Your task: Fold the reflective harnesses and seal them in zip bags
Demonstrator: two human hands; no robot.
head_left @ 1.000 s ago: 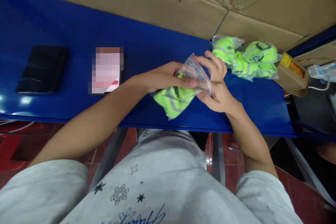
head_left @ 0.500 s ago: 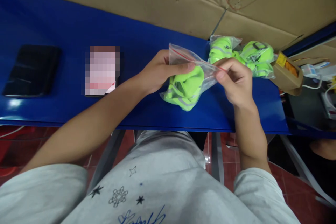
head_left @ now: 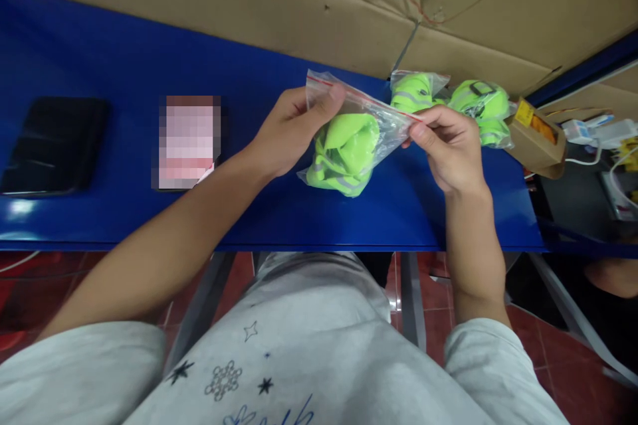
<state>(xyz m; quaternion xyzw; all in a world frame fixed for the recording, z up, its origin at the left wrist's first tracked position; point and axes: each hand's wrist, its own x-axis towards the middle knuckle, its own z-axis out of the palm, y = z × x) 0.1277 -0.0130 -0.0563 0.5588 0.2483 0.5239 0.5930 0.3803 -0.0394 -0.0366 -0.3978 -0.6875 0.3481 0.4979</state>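
A clear zip bag [head_left: 391, 129] with a red seal line hangs between my hands above the blue table. Inside it lies a bundled neon-green strap [head_left: 351, 146] with grey reflective stripes. My left hand [head_left: 294, 126] is closed on the bag's upper left, its thumb pressed along the red seal. At the other end of the seal, my right hand [head_left: 446, 143] pinches the bag's upper right corner between thumb and fingers. The seal is stretched nearly straight between the two hands.
Several bagged neon-green bundles [head_left: 478, 106] lie at the back right, beside an open cardboard box [head_left: 535, 136]. A phone-sized item [head_left: 187, 139], blurred out, and a black flat case [head_left: 54, 146] rest on the blue table [head_left: 259, 212] to the left. Cardboard [head_left: 279, 6] lines the back.
My left thumb has moved back leftward along the seal to the bag's left end. The bag's top edge is now pulled straighter, and my right hand still pinches the right corner.
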